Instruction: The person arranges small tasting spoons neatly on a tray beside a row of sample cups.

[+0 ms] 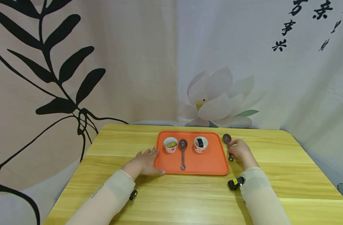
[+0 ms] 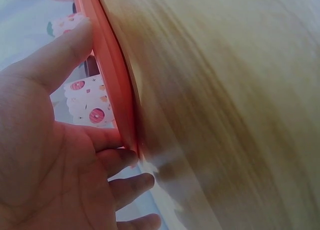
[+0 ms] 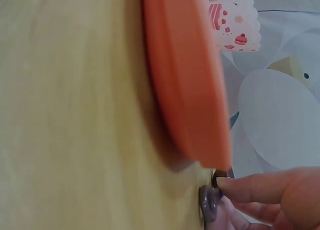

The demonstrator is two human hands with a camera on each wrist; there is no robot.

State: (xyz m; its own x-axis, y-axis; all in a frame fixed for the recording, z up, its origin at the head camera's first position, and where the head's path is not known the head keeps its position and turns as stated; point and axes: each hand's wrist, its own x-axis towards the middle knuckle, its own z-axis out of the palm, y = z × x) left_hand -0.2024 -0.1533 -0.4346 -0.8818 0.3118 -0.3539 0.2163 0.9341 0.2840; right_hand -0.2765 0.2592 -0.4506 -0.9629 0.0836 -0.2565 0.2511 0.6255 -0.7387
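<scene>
An orange tray (image 1: 206, 164) lies on the table, and my left hand (image 1: 144, 163) rests against its left end. The thumb is at the tray's near edge, and the other fingers stretch along the left side, fairly straight in the left wrist view. To the right of the tray, my right hand (image 1: 241, 150) pinches the handle of a brown spoon (image 1: 227, 138), its bowl pointing away from me. On the tray, a similar spoon (image 1: 183, 144) lies between a paper cup (image 1: 170, 149) with greenish-yellow contents and a paper cup (image 1: 199, 150) holding something black and white.
The yellow wood-grain table (image 1: 185, 203) extends around the tray on every side. Behind it hangs a pale curtain (image 1: 149, 62) printed with leaves, a lotus flower and dark characters.
</scene>
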